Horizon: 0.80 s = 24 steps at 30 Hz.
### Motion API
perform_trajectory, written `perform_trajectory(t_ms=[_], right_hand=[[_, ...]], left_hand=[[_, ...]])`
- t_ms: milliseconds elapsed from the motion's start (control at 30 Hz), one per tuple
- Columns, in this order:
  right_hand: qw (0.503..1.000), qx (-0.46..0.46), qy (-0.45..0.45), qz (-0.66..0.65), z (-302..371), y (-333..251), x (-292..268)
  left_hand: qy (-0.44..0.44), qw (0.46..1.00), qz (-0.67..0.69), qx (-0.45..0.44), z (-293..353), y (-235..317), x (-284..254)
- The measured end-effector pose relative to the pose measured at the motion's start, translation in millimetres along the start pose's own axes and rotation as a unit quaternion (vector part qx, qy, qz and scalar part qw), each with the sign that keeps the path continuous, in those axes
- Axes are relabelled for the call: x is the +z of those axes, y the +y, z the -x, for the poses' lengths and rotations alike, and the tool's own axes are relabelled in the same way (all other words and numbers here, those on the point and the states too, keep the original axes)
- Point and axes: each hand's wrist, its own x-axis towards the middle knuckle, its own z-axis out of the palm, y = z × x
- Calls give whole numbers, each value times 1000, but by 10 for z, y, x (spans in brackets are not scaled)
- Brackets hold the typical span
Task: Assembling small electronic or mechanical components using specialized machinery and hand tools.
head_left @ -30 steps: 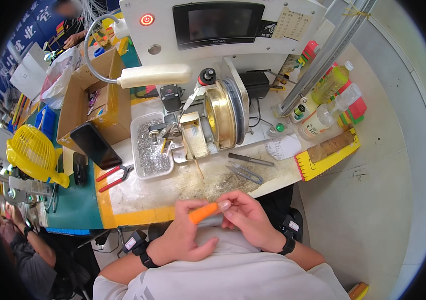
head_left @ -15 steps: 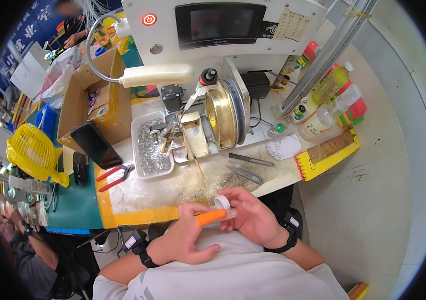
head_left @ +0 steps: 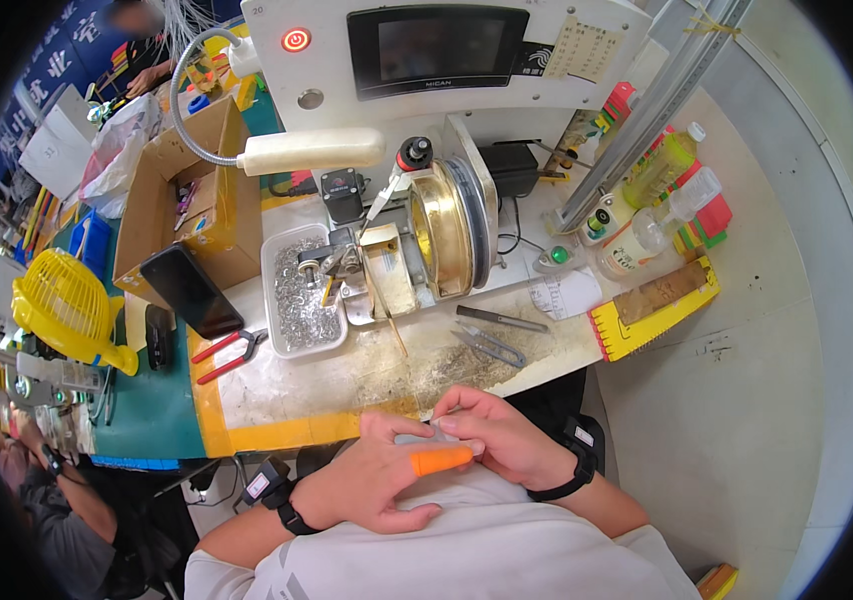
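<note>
My left hand (head_left: 367,480) is held before my white shirt, its fingers stretched out and the thumb apart. An orange finger cot (head_left: 440,461) covers one of its fingers. Meeting it from the right, my right hand (head_left: 502,438) has thumb and fingers pinched together at the left fingertips. Between them shows a thin white strip (head_left: 434,433), mostly hidden by the fingers; whether it is tape I cannot tell. Beyond the hands, tweezers (head_left: 503,318) and thread snips (head_left: 492,344) lie on the worn bench top.
Ahead stands a machine with a brass-coloured wheel (head_left: 439,235) and a screen (head_left: 437,48). Left of it are a white tray (head_left: 304,335) of small clear pieces, red-handled pliers (head_left: 232,355), a phone (head_left: 190,290) and a cardboard box (head_left: 237,215). Bottles (head_left: 637,245) stand at right.
My right hand has closed from spread fingers into a pinch against the left fingertips. The white strip, earlier a visible curl between the hands, is now mostly covered. The orange-covered finger has shifted right and down.
</note>
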Motion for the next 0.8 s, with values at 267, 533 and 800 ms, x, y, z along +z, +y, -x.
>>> perform_trajectory(t_ms=[267, 533, 800], right_hand=[[999, 6, -4, 42, 46, 59, -44], [999, 28, -11, 44, 123, 2, 33], [999, 35, -1, 15, 162, -8, 67]], left_hand=[[62, 992, -111, 1, 57, -9, 81], [113, 973, -199, -4, 100, -36, 175], [163, 950, -265, -2, 83, -15, 223]])
